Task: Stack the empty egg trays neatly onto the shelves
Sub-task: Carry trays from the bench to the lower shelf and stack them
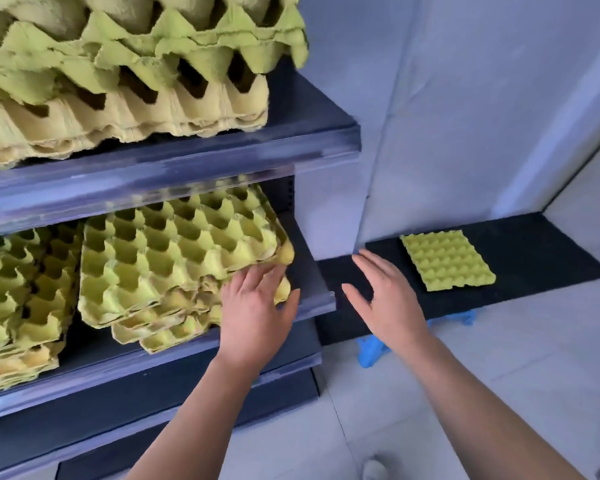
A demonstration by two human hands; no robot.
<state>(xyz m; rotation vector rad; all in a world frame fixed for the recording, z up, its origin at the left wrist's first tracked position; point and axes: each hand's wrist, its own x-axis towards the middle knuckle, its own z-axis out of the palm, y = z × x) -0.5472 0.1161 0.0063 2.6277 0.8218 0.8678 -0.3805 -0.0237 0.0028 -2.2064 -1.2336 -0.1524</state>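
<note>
We're looking down at the dark shelving unit, and the left hand (257,306) is right on the job: fingers straight and spread, palm down, pressing on the front right corner of the right-hand stack of egg trays (174,251) on the lower shelf (153,372). It grips nothing, it just lies flat against the cardboard. That stack is untidy, we can tell you. The top trays sit skewed and the ones beneath poke out toward the shelf's front edge. Just beside it, toward the left end of the same shelf, stands a second stack of trays (18,296), cups facing up. Above, on the upper shelf (187,157), a taller pile of trays (118,74) reaches out over the front edge. Now over to the right hand (385,296): wide open, fingers fanned and empty, hovering past the right end of the lower shelf, above the left end of a low black platform (534,251) on the floor. On that platform, well apart from the shelves, lies a single egg tray (445,259) with its bumps upward, near the middle, its front edge close to the platform's front edge. Under the platform's front edge we spot a blue plastic piece (371,351) against the pale tiled floor (482,375).
</note>
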